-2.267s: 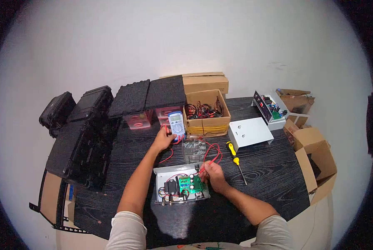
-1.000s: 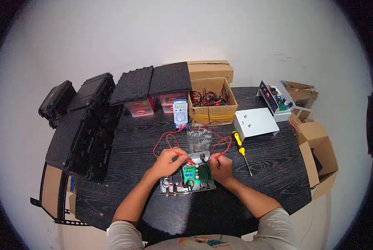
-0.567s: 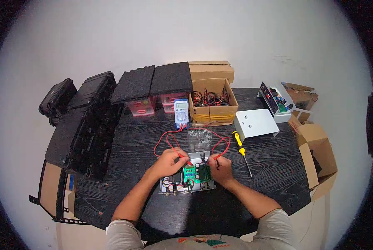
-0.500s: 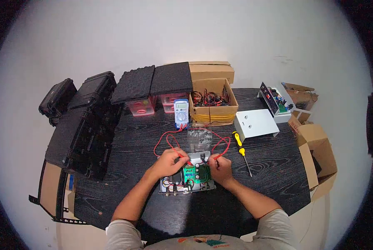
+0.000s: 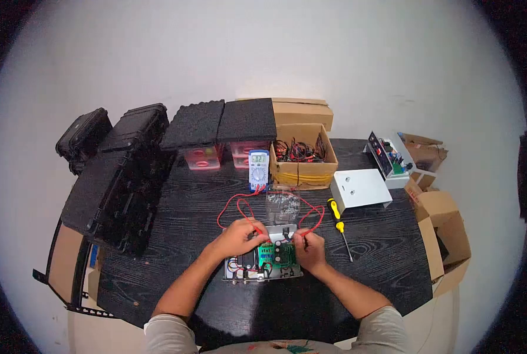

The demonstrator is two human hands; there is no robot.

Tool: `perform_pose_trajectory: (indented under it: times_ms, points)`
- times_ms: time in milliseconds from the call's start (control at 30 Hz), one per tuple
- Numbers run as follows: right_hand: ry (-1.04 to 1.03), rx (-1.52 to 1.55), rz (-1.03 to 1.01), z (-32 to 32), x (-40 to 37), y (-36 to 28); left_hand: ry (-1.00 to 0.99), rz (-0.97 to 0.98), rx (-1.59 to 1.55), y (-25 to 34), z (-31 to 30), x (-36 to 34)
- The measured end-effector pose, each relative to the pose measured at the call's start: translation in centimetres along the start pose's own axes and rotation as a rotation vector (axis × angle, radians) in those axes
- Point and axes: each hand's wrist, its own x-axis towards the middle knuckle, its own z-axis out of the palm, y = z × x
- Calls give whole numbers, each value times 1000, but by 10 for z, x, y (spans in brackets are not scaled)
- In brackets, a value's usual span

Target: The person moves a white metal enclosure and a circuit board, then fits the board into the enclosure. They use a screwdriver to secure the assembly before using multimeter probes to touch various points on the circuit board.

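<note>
Red probe leads (image 5: 322,211) ran from the multimeter (image 5: 258,169) to both hands; the left hand (image 5: 239,237) and right hand (image 5: 310,249) each pinched one probe, tips angled inward onto the green circuit board (image 5: 277,256) lying between them in its metal chassis (image 5: 233,272).

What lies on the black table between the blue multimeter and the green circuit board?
In the head view, a clear plastic container of small parts and the looping red test leads lie on that stretch.
</note>
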Motion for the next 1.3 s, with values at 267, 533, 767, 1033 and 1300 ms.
perform_pose_trajectory:
  times_ms: [267, 533, 767, 1033, 1300]
  points:
    - [14, -39, 13, 0, 2, -1, 1, -4, -60, 1, -1, -1]
    - [7, 36, 70, -1, 4, -14, -17, -19, -21, 0, 0, -1]
    - [-14, 28, 51, 0, 0, -4, -75, -77, -20, -4, 1, -2]
    - [-34, 63, 89, 0, 0, -4, -59, -21, -13, -1, -1, 0]
    - [-43, 87, 91, 0, 0, -4, -51, -25, -12, -2, -1, -1]
